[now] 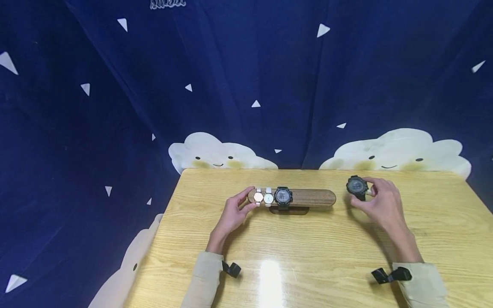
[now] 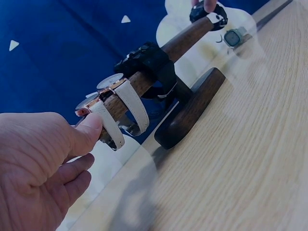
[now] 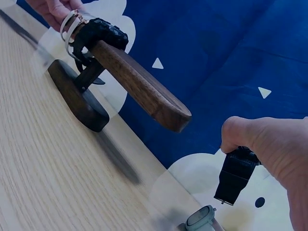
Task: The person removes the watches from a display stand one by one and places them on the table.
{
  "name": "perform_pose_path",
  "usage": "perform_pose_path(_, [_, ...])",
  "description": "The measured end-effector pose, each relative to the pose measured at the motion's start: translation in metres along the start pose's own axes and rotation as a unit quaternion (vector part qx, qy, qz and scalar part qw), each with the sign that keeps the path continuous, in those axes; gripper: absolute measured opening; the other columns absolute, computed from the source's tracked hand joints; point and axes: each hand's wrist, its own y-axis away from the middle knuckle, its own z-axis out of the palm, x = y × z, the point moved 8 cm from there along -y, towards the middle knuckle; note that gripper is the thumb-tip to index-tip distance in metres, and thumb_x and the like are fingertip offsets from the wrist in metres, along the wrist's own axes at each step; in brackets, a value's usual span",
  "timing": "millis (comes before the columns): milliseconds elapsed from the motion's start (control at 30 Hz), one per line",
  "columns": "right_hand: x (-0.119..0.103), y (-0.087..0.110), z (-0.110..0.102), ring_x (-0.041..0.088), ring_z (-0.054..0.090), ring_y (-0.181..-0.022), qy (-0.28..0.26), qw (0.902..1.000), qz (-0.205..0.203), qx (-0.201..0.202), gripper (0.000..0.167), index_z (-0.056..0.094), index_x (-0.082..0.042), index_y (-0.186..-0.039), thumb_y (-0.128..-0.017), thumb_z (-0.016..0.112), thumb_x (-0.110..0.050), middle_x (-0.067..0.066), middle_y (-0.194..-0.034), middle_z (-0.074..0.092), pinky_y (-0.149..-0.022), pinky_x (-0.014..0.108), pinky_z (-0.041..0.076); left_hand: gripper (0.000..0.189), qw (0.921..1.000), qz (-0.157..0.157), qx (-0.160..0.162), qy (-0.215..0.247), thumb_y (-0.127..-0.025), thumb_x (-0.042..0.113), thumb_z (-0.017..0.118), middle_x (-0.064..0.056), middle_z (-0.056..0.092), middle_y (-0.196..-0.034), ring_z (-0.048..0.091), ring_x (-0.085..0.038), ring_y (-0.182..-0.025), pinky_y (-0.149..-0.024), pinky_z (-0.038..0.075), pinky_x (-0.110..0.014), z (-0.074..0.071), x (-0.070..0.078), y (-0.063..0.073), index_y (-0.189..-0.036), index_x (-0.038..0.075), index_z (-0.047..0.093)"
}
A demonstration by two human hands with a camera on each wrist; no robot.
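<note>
A wooden watch stand (image 1: pixel 313 197) carries two white-strapped watches at its left end, a rose-faced watch (image 1: pixel 258 197) and a pale-faced watch (image 1: pixel 268 198). Beside them on the bar sits a bulky black watch (image 1: pixel 283 196). My left hand (image 1: pixel 233 213) grips the bar's left end between thumb and fingers, the thumb against the outermost white strap (image 2: pixel 111 129). Off the bar's right end, my right hand (image 1: pixel 385 205) pinches a second black watch (image 1: pixel 356 185) by its case; its strap (image 3: pixel 233 180) hangs down in the right wrist view.
A grey-green watch (image 3: pixel 199 219) lies on the table (image 1: pixel 308 244) below my right hand, mostly hidden in the head view. The stand's foot (image 2: pixel 190 110) rests on the wood. A dark blue curtain (image 1: pixel 231 85) with white clouds hangs behind the table's back edge.
</note>
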Motion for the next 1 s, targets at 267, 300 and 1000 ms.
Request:
perform_pose_path(267, [0.004, -0.002, -0.007, 0.025, 0.041, -0.08, 0.001, 1.0, 0.006, -0.001, 0.063, 0.068, 0.007, -0.121, -0.068, 0.093, -0.014, 0.014, -0.077, 0.052, -0.081, 0.047, 0.034, 0.06, 1.0, -0.002, 0.001, -0.004, -0.097, 0.006, 0.07, -0.018, 0.051, -0.155, 0.047, -0.038, -0.144, -0.117, 0.042, -0.045, 0.0, 0.0, 0.001, -0.153, 0.002, 0.05])
perform_pose_path(300, [0.005, -0.002, -0.008, 0.025, 0.041, -0.079, 0.001, 1.0, 0.006, 0.001, 0.063, 0.068, 0.007, -0.121, -0.067, 0.093, -0.014, 0.014, -0.077, 0.052, -0.08, 0.045, 0.033, 0.06, 1.0, -0.003, 0.001, -0.005, -0.097, 0.006, 0.07, -0.018, 0.051, -0.155, 0.047, -0.038, -0.144, -0.117, 0.042, -0.045, 0.0, 0.0, 0.001, -0.153, 0.003, 0.05])
perform_pose_path(1000, [0.026, -0.001, -0.02, 0.027, 0.04, -0.079, 0.033, 0.9984, 0.043, -0.015, 0.069, 0.066, 0.005, -0.128, -0.07, 0.093, -0.022, 0.015, -0.081, 0.05, -0.071, 0.037, 0.027, 0.059, 0.9999, 0.004, 0.001, 0.016, -0.096, 0.005, 0.071, -0.02, 0.053, -0.153, 0.046, -0.04, -0.144, -0.118, 0.041, -0.047, 0.001, 0.002, 0.001, -0.152, 0.003, 0.052])
